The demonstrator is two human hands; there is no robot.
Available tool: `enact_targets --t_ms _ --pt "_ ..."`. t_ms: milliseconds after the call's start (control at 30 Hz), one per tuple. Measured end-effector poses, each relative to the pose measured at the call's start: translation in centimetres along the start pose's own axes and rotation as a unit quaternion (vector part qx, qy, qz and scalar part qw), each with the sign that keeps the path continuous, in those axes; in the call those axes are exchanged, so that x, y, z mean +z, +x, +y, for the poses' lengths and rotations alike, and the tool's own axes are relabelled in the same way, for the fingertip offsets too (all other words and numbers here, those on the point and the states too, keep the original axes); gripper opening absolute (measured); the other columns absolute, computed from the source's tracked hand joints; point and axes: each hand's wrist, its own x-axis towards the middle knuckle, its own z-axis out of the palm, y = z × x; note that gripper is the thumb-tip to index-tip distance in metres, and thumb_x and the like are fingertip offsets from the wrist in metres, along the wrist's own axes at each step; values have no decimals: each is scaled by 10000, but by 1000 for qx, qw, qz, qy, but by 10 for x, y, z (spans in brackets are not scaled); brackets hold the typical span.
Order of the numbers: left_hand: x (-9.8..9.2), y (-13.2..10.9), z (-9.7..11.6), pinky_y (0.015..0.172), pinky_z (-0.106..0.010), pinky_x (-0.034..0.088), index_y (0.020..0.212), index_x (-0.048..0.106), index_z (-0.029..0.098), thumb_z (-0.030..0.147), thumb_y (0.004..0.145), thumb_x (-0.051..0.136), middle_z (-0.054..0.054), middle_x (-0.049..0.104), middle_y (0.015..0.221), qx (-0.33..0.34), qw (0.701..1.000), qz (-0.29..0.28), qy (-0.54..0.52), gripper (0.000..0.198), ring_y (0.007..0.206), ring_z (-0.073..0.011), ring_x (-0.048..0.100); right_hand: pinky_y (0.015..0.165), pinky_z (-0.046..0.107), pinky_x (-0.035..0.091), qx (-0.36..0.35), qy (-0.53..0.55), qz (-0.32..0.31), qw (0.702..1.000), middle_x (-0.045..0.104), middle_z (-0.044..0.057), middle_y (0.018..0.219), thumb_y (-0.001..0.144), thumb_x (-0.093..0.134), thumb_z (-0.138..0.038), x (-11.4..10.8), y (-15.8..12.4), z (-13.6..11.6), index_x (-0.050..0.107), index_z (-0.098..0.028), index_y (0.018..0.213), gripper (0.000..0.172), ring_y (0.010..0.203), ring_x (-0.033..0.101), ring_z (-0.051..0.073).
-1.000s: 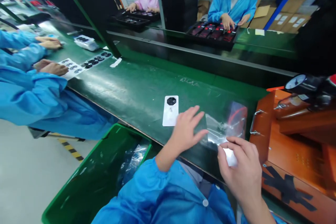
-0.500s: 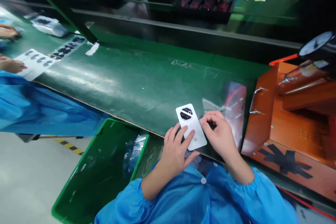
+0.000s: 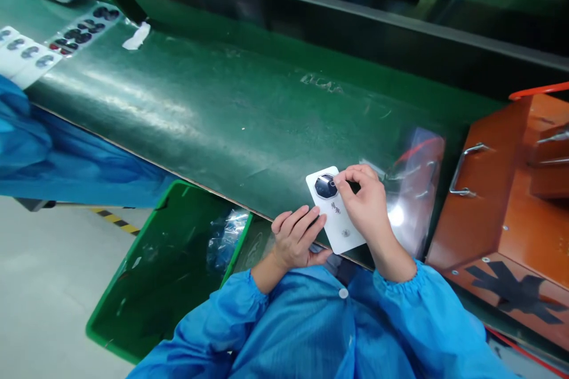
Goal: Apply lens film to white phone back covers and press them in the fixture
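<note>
A white phone back cover [image 3: 344,225] lies at the front edge of the green bench, tilted in view. Near its top is a dark, shiny octagonal camera window [image 3: 326,186]; printed marks show lower on the white surface. My left hand [image 3: 297,237] grips the cover's left side, fingers along the edge and thumb at the lower corner. Over the right side of the cover, my right hand [image 3: 363,195] is closed in a pinch, thumb and forefinger at the camera window's right edge. Whatever lies between those fingertips is too small to make out.
Clear plastic film [image 3: 418,189] lies right of my hands, beside an orange machine [image 3: 484,177] with a metal handle. Below left stands a green bin [image 3: 151,284] with plastic scraps. At far left are sheets of dark parts [image 3: 84,29] and a co-worker's blue sleeve [image 3: 18,130].
My right hand has moved up and left onto the camera window. A white stripe across the window is gone. My left fingers have drawn back from the cover's face to its edge.
</note>
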Motion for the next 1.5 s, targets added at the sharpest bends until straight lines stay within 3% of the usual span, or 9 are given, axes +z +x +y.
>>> enact_targets --t_ms 200,400,767,1033,1233,1500 --pt "-4 8 3 1043 -459 319 1497 528 294 736 910 512 -79 738 1273 14 998 42 -34 735 1210 -307 628 926 454 452 -3 8 -2 1000 669 62 962 928 619 -290 3 1 -2 714 -222 795 177 962 619 263" --pt "-5 21 6 1011 -420 371 1373 650 222 691 974 411 -68 785 1151 53 992 115 6 661 1135 -250 654 923 446 445 9 11 -2 1000 681 50 959 912 624 -336 6 1 -5 710 -231 774 193 978 619 266" --pt "-5 22 5 1004 -422 389 1303 693 218 694 955 447 -59 791 1135 50 992 117 7 639 1134 -239 652 929 462 452 24 26 39 999 688 45 918 881 644 -350 9 0 -4 733 -236 766 184 954 635 260" --pt "-27 30 19 1063 -461 355 1270 692 205 632 981 529 -82 742 1280 7 999 22 -27 541 1254 -279 604 928 447 465 20 56 51 997 681 37 940 904 667 -354 -14 -3 -21 731 -242 803 163 994 633 249" --pt "-22 29 21 1040 -472 351 1234 722 244 650 950 569 -54 768 1219 -3 998 52 -26 518 1224 -284 597 913 447 464 31 61 28 997 689 45 932 880 661 -338 -3 -7 -17 738 -238 784 158 975 633 252" --pt "-13 26 15 1019 -446 357 1223 740 288 684 981 473 -24 777 1196 22 996 89 -7 535 1183 -254 604 939 465 422 21 13 36 999 684 37 918 884 646 -332 8 -11 -15 731 -238 755 181 955 619 254"
